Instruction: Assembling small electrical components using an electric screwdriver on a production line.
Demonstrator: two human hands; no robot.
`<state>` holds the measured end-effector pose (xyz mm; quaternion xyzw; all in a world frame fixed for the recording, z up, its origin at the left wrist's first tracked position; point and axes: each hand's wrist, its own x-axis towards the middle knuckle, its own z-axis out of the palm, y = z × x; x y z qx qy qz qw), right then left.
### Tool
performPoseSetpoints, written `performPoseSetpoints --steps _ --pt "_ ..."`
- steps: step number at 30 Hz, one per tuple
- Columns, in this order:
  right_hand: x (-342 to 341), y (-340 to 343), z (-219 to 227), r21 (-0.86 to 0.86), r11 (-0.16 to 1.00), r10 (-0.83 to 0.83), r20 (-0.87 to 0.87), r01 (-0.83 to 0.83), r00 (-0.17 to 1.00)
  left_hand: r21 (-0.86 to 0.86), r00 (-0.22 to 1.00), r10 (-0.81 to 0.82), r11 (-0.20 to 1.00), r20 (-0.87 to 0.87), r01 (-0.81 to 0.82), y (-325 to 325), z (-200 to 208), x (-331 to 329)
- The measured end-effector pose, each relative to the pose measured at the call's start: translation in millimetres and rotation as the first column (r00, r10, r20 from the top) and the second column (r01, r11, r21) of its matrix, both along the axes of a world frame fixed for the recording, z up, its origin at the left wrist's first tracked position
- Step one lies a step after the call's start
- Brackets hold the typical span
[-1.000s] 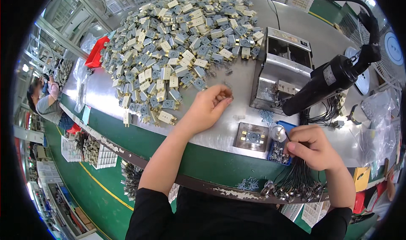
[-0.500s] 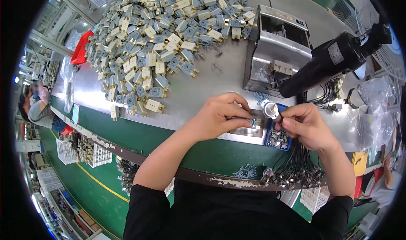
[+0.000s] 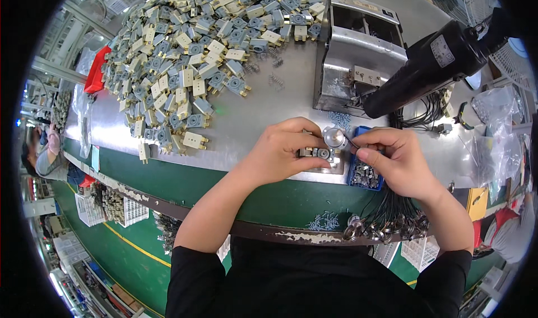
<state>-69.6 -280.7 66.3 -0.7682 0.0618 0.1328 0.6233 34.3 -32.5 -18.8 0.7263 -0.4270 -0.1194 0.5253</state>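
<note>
Left grip (image 3: pixel 283 152): narrow, thumb and fingers closed on a grey block (image 3: pixel 321 153).
Right grip (image 3: pixel 394 156): narrow, pinching the dark lead of a silver round-headed piece (image 3: pixel 334 137).
Grey block: over the metal plate (image 3: pixel 335 171) near the bench (image 3: pixel 241 122) edge.
Silver round-headed piece: at the block's far side; whether they touch, cannot tell.
Blue tray (image 3: pixel 365 188): beside the plate, small metal parts inside.
Heap of grey-and-cream blocks (image 3: pixel 182 40): farther left, well apart from both hands.
</note>
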Motion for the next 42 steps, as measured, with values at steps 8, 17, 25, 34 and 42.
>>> performPoseSetpoints --steps 8,17,25,34,42 --pt "4.5 5.6 -4.3 -0.144 0.989 0.049 0.046 -0.042 0.998 -0.112 0.987 0.052 0.993 0.149 -0.036 -4.0 5.4 1.4" --pt "6.6 7.8 -25.3 -0.256 0.963 0.095 0.045 -0.08 0.994 -0.103 0.979 0.013 0.995 0.204 0.008 -6.4 -5.0 0.0" --pt "-0.7 10.5 -45.3 -0.606 0.795 0.354 0.43 -0.025 0.831 -0.028 0.966 0.038 0.999 0.255 -0.032 -11.4 4.4 -2.0" --pt "-0.5 12.2 -40.2 -0.714 0.7 0.455 0.443 -0.002 0.772 -0.039 0.982 -0.054 0.997 0.18 0.062 -11.1 -2.4 3.2" --pt "19.0 1.5 -33.9 -0.694 0.706 0.528 0.385 -0.14 0.757 -0.055 0.99 -0.067 0.996 0.126 0.074 -11.3 -6.2 6.1"
